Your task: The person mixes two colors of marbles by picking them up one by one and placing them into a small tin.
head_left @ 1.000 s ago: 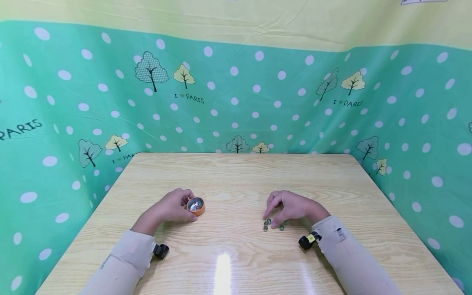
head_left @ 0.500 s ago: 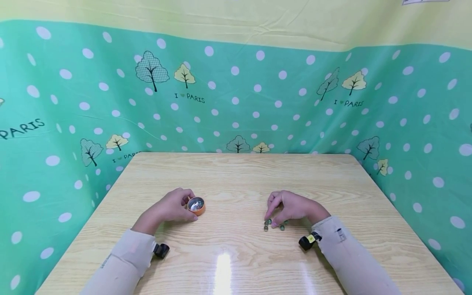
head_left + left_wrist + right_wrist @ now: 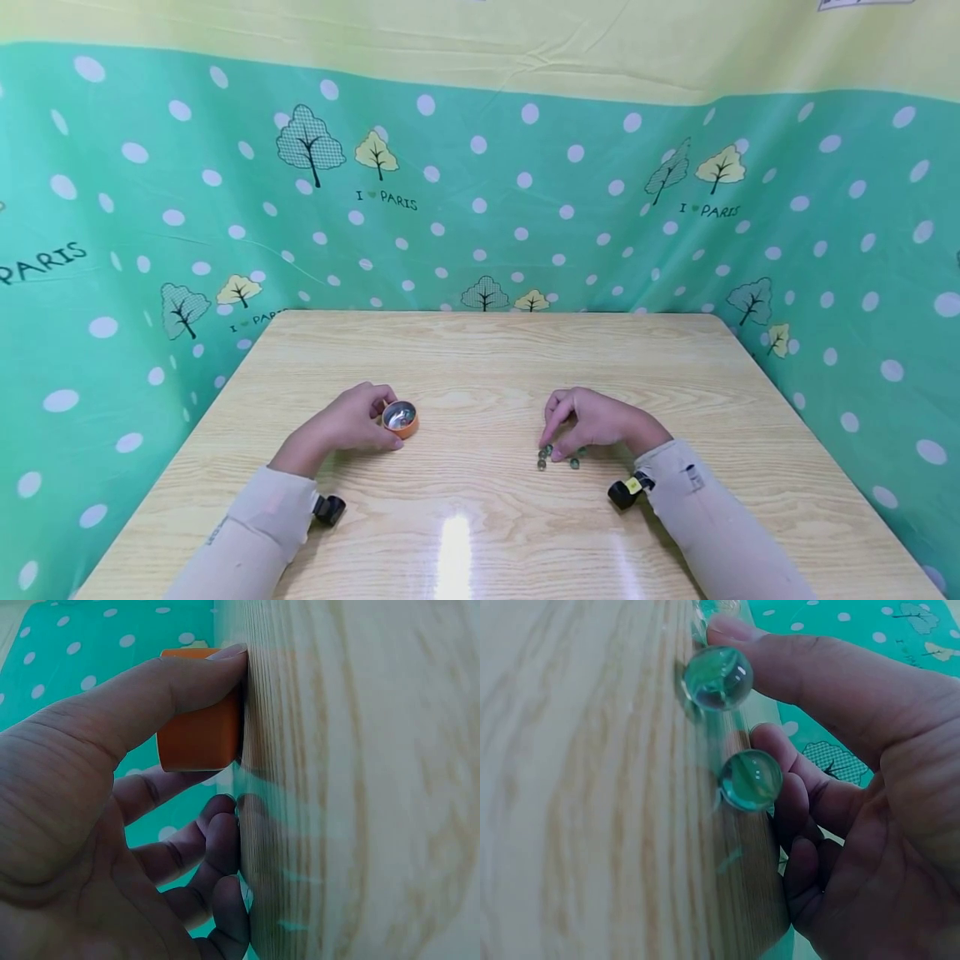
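A small round orange tin [image 3: 406,427] with a shiny silver inside stands at the left of the table. My left hand [image 3: 348,419] grips it from the side, thumb along its near wall and forefinger on the far side. In the left wrist view the tin [image 3: 196,739] sits at the tabletop, the other fingers curled below it. My right hand [image 3: 592,417] has thumb and forefinger tips on either side of a green glass marble [image 3: 549,449]. Several more marbles [image 3: 542,464] lie around those fingertips. Two clear green-swirled marbles [image 3: 751,780] show large in the right wrist view.
The light wooden table [image 3: 480,358] reaches back to a green polka-dot curtain [image 3: 480,229], which also hangs at both sides. Black wrist cameras [image 3: 622,493] are strapped by the sleeves. A bright glare lies on the front of the table.
My right forefinger has drawn slightly closer to the thumb around the marble. The left hand and the tin have stayed in place.
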Action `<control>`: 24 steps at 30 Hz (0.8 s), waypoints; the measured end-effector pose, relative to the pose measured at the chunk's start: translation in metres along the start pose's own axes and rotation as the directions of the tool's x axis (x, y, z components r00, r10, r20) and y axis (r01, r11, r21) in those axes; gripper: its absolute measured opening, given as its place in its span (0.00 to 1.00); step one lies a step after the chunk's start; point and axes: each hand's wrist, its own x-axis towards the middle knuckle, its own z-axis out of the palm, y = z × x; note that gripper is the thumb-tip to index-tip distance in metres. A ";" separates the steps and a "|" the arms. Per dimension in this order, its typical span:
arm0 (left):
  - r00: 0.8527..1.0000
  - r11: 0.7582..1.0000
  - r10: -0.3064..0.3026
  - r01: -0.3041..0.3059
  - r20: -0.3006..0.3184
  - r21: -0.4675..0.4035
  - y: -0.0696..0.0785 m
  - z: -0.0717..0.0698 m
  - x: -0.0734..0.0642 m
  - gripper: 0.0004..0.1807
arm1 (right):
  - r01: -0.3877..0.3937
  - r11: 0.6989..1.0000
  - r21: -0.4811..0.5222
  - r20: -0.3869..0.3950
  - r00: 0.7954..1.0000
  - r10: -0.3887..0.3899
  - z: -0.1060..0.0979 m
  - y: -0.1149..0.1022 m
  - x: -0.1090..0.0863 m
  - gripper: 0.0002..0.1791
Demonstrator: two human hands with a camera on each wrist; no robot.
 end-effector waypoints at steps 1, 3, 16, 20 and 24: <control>1.000 1.000 -0.002 0.002 0.000 0.001 0.001 0.000 0.000 0.25 | -0.004 1.000 -0.003 -0.002 1.000 0.004 0.000 0.000 0.000 0.09; 1.000 1.000 -0.002 0.002 0.000 0.001 0.001 0.000 -0.001 0.25 | -0.008 1.000 -0.005 -0.005 1.000 0.008 0.000 0.001 0.001 0.10; 1.000 1.000 -0.001 0.001 -0.004 -0.001 0.002 0.000 -0.002 0.25 | 0.002 1.000 -0.001 -0.013 1.000 -0.002 0.000 0.001 -0.001 0.10; 1.000 1.000 -0.013 0.013 -0.002 0.005 0.002 0.000 -0.002 0.26 | 0.005 1.000 -0.001 -0.015 1.000 -0.005 0.000 0.002 -0.001 0.10; 1.000 1.000 -0.018 0.018 0.003 0.002 0.002 -0.001 -0.002 0.25 | 0.007 1.000 -0.003 -0.025 1.000 -0.007 0.000 0.002 -0.001 0.10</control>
